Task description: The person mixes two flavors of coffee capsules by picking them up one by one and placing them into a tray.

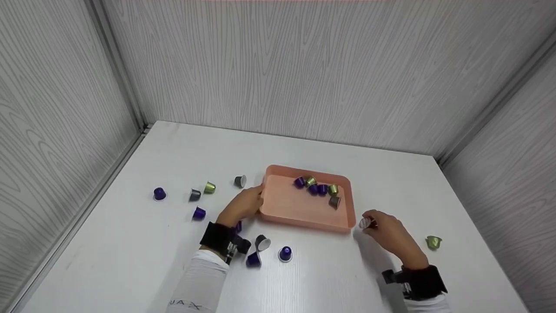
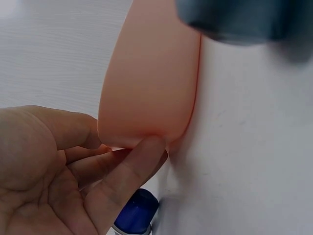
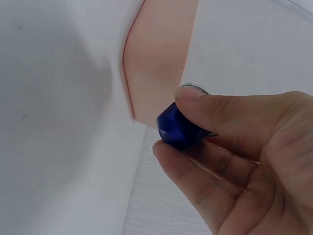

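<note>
Hidden/unclear first: in head view, capsule in right hand (image 1: 386, 230) mostly covered by fingers, only pale foil end showing, colour unreadable there. Right wrist view settles it: blue capsule (image 3: 180, 128) pinched betw thumb on top and fingers (image 3: 195, 171) below, foil rim partly behind thumb. Pink tray (image 1: 304, 204) cut off in both wrist views, only a corner/edge showing. Blurred dark shape at top right of left wrist view, can't ID.

Left hand (image 1: 243, 206) at tray's left edge, centre of frame. Left wrist view: fingers (image 2: 142, 156) curled against tray corner, thumb side above, gripping rim. Blue pod (image 2: 139, 215) at bottom of that view just below fingers, cut off by frame edge.

Blue capsule location: in right hand, just beside tray's lower right corner, outside tray, above bench (image 1: 391, 174), not touching tray as far as visible.

Inside tray: cluster of pods (image 1: 319, 189) at upper right part, blue, green, grey mixed. Loose on bench: green pod (image 1: 433, 242) at right, well apart from right hand; blue pod near wrist (image 1: 285, 254) lower centre; several more at left of frame, too small for detail.
</note>
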{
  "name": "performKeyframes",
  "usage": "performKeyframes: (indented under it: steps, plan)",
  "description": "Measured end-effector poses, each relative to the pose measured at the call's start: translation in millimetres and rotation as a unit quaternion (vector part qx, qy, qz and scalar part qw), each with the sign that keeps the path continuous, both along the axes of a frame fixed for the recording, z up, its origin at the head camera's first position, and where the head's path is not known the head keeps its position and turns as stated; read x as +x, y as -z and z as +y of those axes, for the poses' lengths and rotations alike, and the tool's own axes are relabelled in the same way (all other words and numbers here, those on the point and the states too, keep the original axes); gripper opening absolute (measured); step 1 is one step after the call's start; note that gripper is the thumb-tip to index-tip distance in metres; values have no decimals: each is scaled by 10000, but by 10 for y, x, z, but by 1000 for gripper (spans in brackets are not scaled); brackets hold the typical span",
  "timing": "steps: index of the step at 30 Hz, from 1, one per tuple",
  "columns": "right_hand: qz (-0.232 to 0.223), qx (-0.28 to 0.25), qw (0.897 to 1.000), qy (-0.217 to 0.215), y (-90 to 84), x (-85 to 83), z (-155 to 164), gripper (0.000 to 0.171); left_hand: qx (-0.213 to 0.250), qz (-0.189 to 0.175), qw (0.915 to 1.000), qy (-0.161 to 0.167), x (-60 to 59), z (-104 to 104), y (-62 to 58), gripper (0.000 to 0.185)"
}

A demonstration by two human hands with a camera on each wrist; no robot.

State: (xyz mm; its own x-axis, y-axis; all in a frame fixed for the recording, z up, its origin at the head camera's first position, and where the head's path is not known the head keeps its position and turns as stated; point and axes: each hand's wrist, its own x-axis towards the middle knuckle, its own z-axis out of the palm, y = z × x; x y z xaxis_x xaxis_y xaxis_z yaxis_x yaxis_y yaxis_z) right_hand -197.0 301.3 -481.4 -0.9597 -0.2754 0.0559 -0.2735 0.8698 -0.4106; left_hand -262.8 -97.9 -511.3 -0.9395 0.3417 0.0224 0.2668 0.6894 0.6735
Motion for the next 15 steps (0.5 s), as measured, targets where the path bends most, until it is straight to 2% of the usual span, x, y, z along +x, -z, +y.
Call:
performKeyframes:
  steps: [10, 15]
  plan:
    - [-20, -144, 9997, -199, -88, -175, -333, 34, 29, -12, 10000, -7, 0, -1, 2, 52]
    - [126, -15, 9987, -502, -105, -314, -460, 30, 49, 22, 10000, 40, 1, -4, -4, 51]
